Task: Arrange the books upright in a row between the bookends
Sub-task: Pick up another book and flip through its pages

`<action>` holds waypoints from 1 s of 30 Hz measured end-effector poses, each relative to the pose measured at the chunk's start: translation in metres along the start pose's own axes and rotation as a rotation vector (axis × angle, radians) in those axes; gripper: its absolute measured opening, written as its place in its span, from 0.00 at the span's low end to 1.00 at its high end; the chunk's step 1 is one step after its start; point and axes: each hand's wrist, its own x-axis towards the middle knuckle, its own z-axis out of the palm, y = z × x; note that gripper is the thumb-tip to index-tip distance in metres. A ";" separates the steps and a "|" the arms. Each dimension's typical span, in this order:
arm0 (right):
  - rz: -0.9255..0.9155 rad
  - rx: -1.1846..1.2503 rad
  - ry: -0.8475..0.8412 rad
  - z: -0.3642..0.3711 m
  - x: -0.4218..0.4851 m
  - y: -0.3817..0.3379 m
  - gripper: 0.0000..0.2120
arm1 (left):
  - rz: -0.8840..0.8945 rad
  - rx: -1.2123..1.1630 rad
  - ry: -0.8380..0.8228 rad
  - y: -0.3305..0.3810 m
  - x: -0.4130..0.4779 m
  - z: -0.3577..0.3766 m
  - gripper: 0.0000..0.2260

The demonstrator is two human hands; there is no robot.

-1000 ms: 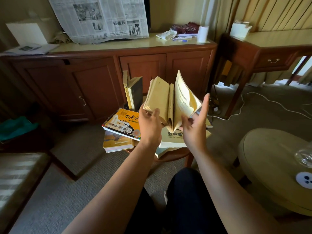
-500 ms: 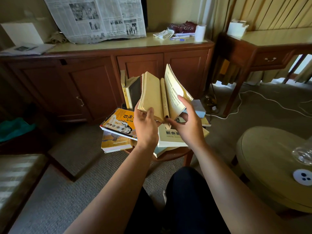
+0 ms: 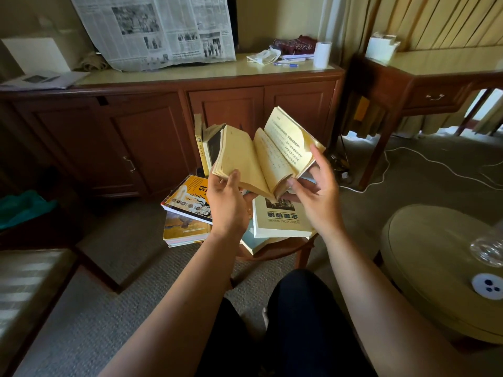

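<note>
A yellowed paperback [image 3: 245,161] lies open in the air above a small wooden table [image 3: 275,251]. My left hand [image 3: 227,202] grips its left half from below. The right half rests in my right hand [image 3: 317,194], thumb on the pages. Under the hands, several books lie flat: an orange-covered book [image 3: 187,198], a cream book with a printed title [image 3: 280,221], and a yellow one [image 3: 185,229] lowest at the left. Two books [image 3: 208,146] stand upright behind the open one. No bookend is visible to me.
A long wooden cabinet [image 3: 152,131] runs behind the table, with a newspaper [image 3: 160,28] draped on it. A round padded table [image 3: 441,270] with a glass stands at the right. A desk [image 3: 424,83] and white cables fill the far right. A striped seat [image 3: 30,289] is at left.
The open book has tilted from nearly upright to flatter and opened wider. My right hand has shifted from behind the pages to holding the right half with the thumb on top.
</note>
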 end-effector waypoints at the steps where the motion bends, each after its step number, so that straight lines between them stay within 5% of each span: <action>1: 0.003 -0.030 0.012 0.002 0.001 0.001 0.38 | 0.014 0.016 -0.006 -0.002 0.000 0.000 0.13; 6: -0.099 -0.424 0.082 0.022 0.008 0.005 0.41 | 0.092 0.099 -0.029 -0.017 -0.005 0.006 0.17; 11: -0.148 -0.646 0.154 0.023 0.011 0.008 0.27 | 0.086 0.069 -0.036 -0.022 -0.007 0.006 0.17; 15: -0.073 -0.417 0.353 0.022 0.008 0.006 0.21 | 0.046 0.042 -0.035 -0.021 -0.005 0.001 0.16; 20: -0.017 -0.183 0.479 0.023 0.005 0.003 0.35 | 0.042 0.072 -0.028 -0.021 -0.007 -0.004 0.16; 24: 0.355 0.176 0.450 0.018 0.004 0.009 0.31 | 0.061 0.098 -0.054 -0.018 -0.007 -0.006 0.14; 28: 0.458 0.307 0.374 0.019 0.007 0.010 0.32 | 0.147 0.237 -0.094 -0.017 -0.008 -0.011 0.16; 30: 0.509 0.302 0.286 0.025 0.009 0.000 0.20 | 0.237 0.409 -0.179 -0.022 -0.008 -0.015 0.20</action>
